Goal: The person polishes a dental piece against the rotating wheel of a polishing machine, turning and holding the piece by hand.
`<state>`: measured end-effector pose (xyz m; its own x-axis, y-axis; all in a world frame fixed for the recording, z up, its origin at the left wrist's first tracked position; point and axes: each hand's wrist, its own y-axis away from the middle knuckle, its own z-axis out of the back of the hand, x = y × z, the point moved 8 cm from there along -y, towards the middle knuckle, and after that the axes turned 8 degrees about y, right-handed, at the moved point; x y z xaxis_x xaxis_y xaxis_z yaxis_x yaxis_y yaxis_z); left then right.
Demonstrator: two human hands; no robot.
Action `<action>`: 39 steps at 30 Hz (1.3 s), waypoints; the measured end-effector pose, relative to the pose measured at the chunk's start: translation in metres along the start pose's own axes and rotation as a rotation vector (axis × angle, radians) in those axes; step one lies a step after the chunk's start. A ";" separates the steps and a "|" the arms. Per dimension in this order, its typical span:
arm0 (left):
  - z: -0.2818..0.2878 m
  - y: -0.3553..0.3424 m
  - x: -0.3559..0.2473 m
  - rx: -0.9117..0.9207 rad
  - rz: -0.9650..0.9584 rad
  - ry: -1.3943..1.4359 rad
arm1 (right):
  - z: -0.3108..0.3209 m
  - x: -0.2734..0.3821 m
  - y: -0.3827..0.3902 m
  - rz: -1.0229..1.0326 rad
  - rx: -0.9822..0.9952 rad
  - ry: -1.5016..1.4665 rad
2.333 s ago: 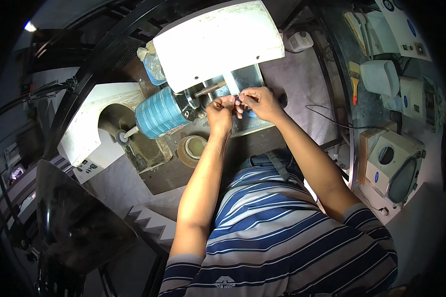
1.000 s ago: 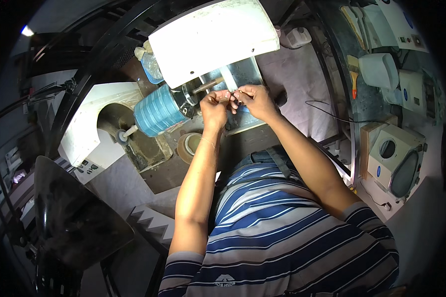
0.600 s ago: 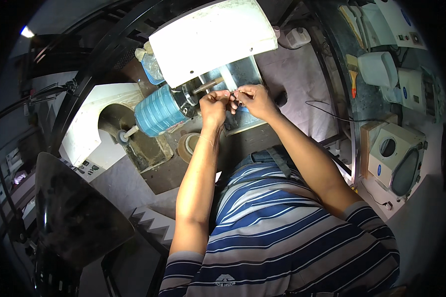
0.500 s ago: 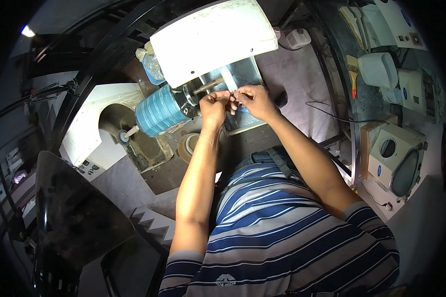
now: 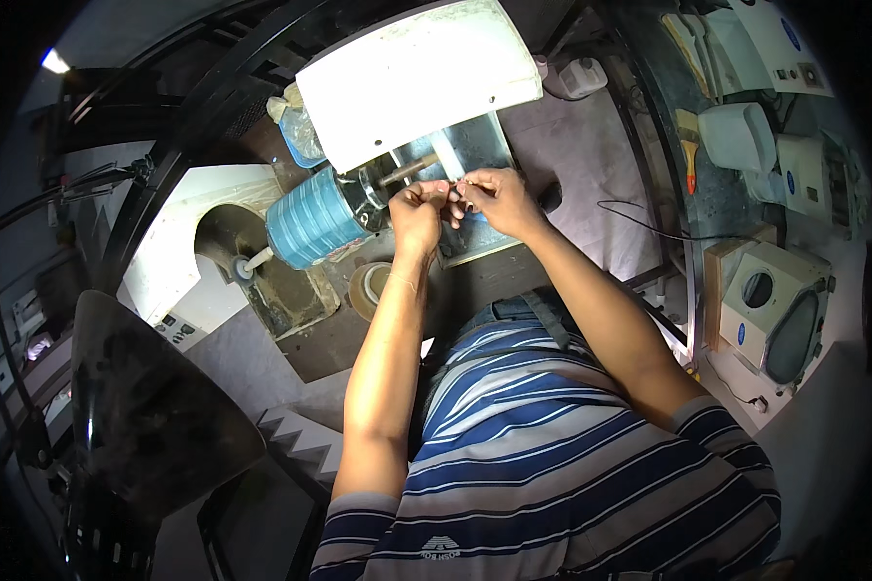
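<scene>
Lt. hand (image 5: pixel 416 219) & rt. hand (image 5: pixel 504 201) shifted slightly L; white wheel (image 5: pixel 445 152) lay just beyond grip, prob. in working reach; pinches were narrow, contents unclear.

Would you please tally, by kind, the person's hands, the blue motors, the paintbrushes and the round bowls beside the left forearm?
Hands: 2 (left hand, right hand)
Blue motor: 1
Paintbrush: 1
Bowl: 1
Total: 5
</scene>
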<state>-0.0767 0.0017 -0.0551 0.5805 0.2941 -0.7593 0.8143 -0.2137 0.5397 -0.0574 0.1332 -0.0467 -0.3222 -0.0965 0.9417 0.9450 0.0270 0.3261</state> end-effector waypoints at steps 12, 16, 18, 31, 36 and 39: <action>-0.022 0.078 -0.057 0.137 -0.412 -0.117 | 0.014 0.095 0.055 0.532 -0.164 0.362; -0.031 0.107 -0.079 0.134 -0.496 -0.147 | 0.014 0.134 0.075 0.666 -0.196 0.438; -0.032 0.116 -0.087 0.159 -0.588 -0.088 | 0.013 0.139 0.077 0.678 -0.184 0.451; -0.011 0.078 -0.047 0.122 -0.376 -0.183 | 0.009 0.093 0.055 0.577 -0.164 0.472; 0.010 0.031 0.006 0.095 -0.288 -0.093 | 0.000 0.044 0.033 0.519 -0.197 0.599; 0.004 0.027 0.002 0.078 -0.306 -0.029 | 0.004 0.048 0.035 0.538 -0.241 0.591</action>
<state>-0.0532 -0.0069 -0.0435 0.3075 0.3295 -0.8927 0.9477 -0.1904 0.2562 -0.0404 0.1330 0.0100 0.1962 -0.6395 0.7433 0.9693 0.0118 -0.2457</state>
